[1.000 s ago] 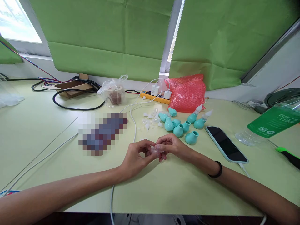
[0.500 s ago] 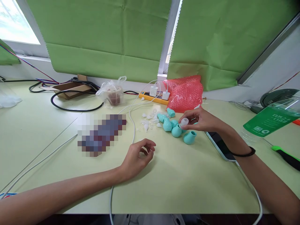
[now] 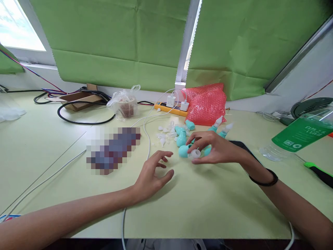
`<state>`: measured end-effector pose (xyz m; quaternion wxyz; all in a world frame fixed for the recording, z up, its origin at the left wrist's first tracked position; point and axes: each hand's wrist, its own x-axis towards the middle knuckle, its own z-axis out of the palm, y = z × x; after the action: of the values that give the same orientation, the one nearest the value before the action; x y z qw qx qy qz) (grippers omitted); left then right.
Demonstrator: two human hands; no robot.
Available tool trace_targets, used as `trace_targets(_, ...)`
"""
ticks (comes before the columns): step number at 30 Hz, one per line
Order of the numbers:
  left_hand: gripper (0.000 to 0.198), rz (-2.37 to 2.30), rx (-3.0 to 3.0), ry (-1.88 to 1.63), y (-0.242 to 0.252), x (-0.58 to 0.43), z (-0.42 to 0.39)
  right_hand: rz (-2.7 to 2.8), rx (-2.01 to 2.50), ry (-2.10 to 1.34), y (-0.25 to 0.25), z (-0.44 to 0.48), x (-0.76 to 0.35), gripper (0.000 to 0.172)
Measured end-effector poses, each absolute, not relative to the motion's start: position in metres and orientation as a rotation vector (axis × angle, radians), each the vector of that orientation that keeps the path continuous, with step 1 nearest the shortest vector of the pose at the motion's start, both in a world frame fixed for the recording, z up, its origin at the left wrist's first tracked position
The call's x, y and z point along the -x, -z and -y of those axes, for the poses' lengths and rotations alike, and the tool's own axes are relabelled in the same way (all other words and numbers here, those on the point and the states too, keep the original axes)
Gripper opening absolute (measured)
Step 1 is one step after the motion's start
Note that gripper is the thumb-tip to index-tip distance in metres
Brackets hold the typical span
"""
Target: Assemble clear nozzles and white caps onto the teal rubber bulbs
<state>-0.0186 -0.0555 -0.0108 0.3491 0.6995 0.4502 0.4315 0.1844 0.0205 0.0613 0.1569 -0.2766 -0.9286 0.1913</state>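
My right hand (image 3: 214, 147) pinches a small translucent plastic piece (image 3: 196, 153) with a round opening between thumb and fingers. Close against its fingertips is a teal rubber bulb (image 3: 183, 151); whether they grip it too, I cannot tell. Further teal bulbs (image 3: 181, 139) lie behind, some partly hidden by this hand. Past its knuckles stand two teal bulbs with white pointed tips (image 3: 218, 121). My left hand (image 3: 153, 175) rests at the table's middle, fingers apart and holding nothing. Beyond it lie small translucent parts (image 3: 162, 141) in a loose group.
A phone (image 3: 240, 146) lies partly under my right forearm. Behind the bulbs are a red bubble-wrap bag (image 3: 206, 106) and an orange power strip (image 3: 166, 108) with white cables. A green-labelled bottle (image 3: 299, 133) and a green-black handle (image 3: 321, 173) are at right; a blurred-out object (image 3: 114, 149) is at left.
My right hand has moved left and nearer with the translucent piece, reaching a teal bulb. The white-tipped bulbs behind it now show. My left hand has opened, thumb and fingers spreading.
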Motion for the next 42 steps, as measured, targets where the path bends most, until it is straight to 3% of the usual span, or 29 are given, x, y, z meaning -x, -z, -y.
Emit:
trace_targets(3,0.05,-1.105,-1.802,-1.118,0.01,0.019,0.057,2.504,0.64,-0.958,-0.055,-0.007,-0.171,0.025)
trace_targets(9,0.04,-1.14,-1.78,-1.091,0.012,0.023,0.056,2.124,0.592,-1.586,-0.039,-0.01,-0.161,0.023)
trace_targets(17,0.029,-1.226,-1.694,-1.003,0.008,0.024,0.054,1.948,0.673,-1.696,-0.032,-0.014,-0.156,0.022)
trace_targets(21,0.026,-1.247,-1.702,-1.045,0.007,0.025,0.055,2.006,0.808,-1.471,-0.033,-0.011,-0.156,0.026)
trace_targets(25,0.025,-1.279,-1.709,-1.11,0.005,0.023,0.057,2.243,0.873,-0.738,-0.033,-0.004,-0.159,0.032)
trace_targets(29,0.028,-1.312,-1.638,-1.111,0.005,0.02,0.057,2.407,0.655,-0.275,-0.034,0.003,-0.159,0.016)
trace_targets(32,0.029,-1.285,-1.615,-1.09,0.006,0.019,0.057,2.428,0.513,-0.185,-0.036,0.008,-0.157,0.012)
trace_targets(37,0.026,-1.238,-1.629,-1.088,0.007,0.021,0.057,2.489,0.461,-0.079,-0.037,0.011,-0.157,0.019)
trace_targets(42,0.026,-1.224,-1.662,-1.108,0.008,0.021,0.058,2.625,0.473,-0.232,-0.042,0.008,-0.161,0.019)
